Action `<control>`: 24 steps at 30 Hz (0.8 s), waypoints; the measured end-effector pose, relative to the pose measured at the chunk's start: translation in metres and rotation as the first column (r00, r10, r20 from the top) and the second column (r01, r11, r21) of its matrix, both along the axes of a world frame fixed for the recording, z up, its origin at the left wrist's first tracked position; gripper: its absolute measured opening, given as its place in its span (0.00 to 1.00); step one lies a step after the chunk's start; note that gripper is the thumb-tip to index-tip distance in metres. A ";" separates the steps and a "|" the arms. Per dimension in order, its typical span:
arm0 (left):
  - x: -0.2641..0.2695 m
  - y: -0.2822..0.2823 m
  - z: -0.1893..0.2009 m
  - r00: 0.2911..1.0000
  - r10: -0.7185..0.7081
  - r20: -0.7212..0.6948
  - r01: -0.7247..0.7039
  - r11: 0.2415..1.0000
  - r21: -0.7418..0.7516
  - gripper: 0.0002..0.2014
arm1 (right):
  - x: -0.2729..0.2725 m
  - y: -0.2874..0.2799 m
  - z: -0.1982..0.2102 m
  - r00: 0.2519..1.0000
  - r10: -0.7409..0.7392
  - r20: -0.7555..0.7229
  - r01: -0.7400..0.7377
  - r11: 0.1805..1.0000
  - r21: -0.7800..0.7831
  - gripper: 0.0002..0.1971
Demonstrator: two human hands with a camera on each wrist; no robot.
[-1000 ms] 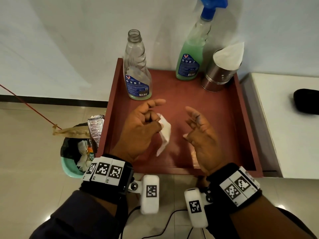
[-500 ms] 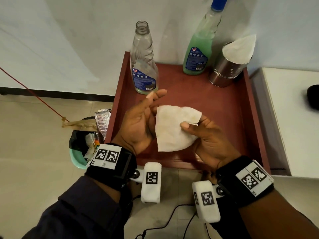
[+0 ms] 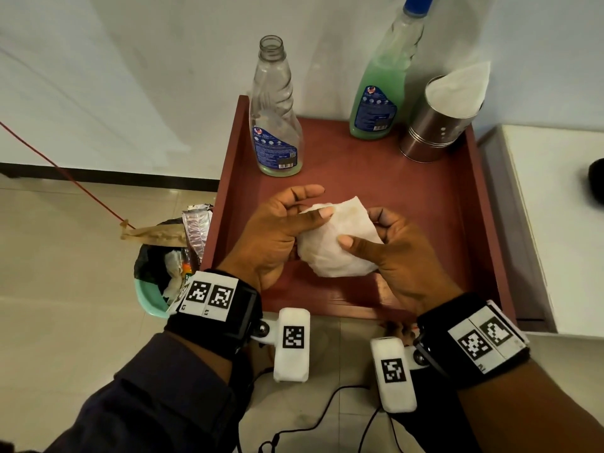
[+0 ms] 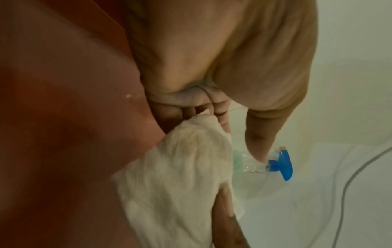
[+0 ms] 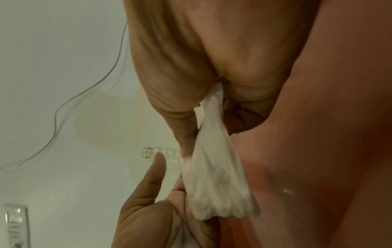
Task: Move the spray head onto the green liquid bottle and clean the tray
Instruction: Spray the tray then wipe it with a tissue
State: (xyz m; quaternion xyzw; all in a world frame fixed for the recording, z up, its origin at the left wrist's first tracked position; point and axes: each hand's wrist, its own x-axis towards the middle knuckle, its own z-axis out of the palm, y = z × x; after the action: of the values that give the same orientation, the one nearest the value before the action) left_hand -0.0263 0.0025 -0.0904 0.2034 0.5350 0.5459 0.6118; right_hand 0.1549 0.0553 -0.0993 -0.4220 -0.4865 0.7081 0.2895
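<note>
Both hands hold a white tissue over the red tray.

The left hand (image 3: 274, 230) grips the left edge of the tissue (image 3: 336, 246) with thumb and curled fingers, its index finger pointing out; the right hand (image 3: 398, 250) pinches the right side, thumb on top and fingers curled behind. The tissue hangs above the near middle of the tray (image 3: 434, 204). At the tray's far right stands the green liquid bottle (image 3: 379, 103) with the blue spray head (image 4: 283, 163) on its neck, just left of a steel cup (image 3: 438, 132) stuffed with tissue. The open-necked empty bottle (image 3: 274, 125) stands at the far left. A bin (image 3: 157, 276) sits on the floor, left of the tray.
</note>
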 end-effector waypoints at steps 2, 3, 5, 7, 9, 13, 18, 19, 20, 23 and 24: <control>0.000 -0.001 0.000 0.998 -0.069 0.002 0.069 0.997 -0.036 0.23 | 0.001 0.001 0.002 0.999 0.019 0.034 -0.021 0.999 0.044 0.16; -0.001 -0.002 -0.001 0.993 -0.115 0.005 0.115 0.992 -0.054 0.22 | 0.002 0.001 0.003 0.998 0.034 0.051 -0.037 0.998 0.058 0.15; -0.002 -0.003 -0.002 0.979 -0.206 0.002 0.205 0.974 -0.099 0.17 | 0.004 0.003 0.003 0.995 0.055 0.081 -0.061 0.995 0.075 0.14; -0.004 -0.003 -0.004 0.971 -0.235 -0.038 0.227 0.962 -0.151 0.10 | 0.004 0.004 0.002 0.993 0.047 0.108 -0.058 0.993 0.102 0.13; -0.004 -0.002 -0.007 0.973 -0.212 -0.093 0.196 0.968 -0.159 0.04 | 0.004 0.004 -0.002 0.993 -0.016 0.115 0.003 0.994 0.107 0.09; -0.005 -0.002 -0.006 0.951 -0.141 -0.275 0.122 0.989 -0.088 0.09 | 0.003 0.007 -0.015 0.961 -0.229 0.158 0.222 0.973 0.059 0.04; -0.026 -0.015 0.018 0.867 -0.066 -0.493 0.061 0.998 -0.026 0.10 | 0.002 0.010 -0.014 0.940 -0.293 0.177 0.287 0.956 0.061 0.08; -0.034 -0.016 0.023 0.854 -0.057 -0.518 0.053 0.998 -0.023 0.10 | 0.003 0.010 -0.016 0.943 -0.274 0.188 0.265 0.962 0.071 0.09; -0.044 -0.019 0.030 0.828 -0.047 -0.559 0.039 0.999 -0.027 0.10 | 0.002 0.008 -0.017 0.949 -0.241 0.203 0.231 0.970 0.072 0.09; -0.091 -0.033 0.043 0.731 -0.068 -0.679 -0.010 0.994 -0.109 0.05 | 0.001 0.001 -0.019 0.967 -0.133 0.217 0.128 0.991 0.038 0.07; -0.110 -0.042 0.047 0.721 -0.061 -0.691 -0.053 0.988 -0.144 0.04 | 0.000 -0.002 -0.019 0.970 -0.107 0.219 0.104 0.994 0.023 0.07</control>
State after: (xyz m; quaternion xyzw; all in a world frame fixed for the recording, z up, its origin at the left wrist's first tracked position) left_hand -0.1361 -0.0392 -0.0436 0.3463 0.7647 0.3862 0.3824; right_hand 0.1554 0.0536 -0.1186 -0.5216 -0.4965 0.6377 0.2735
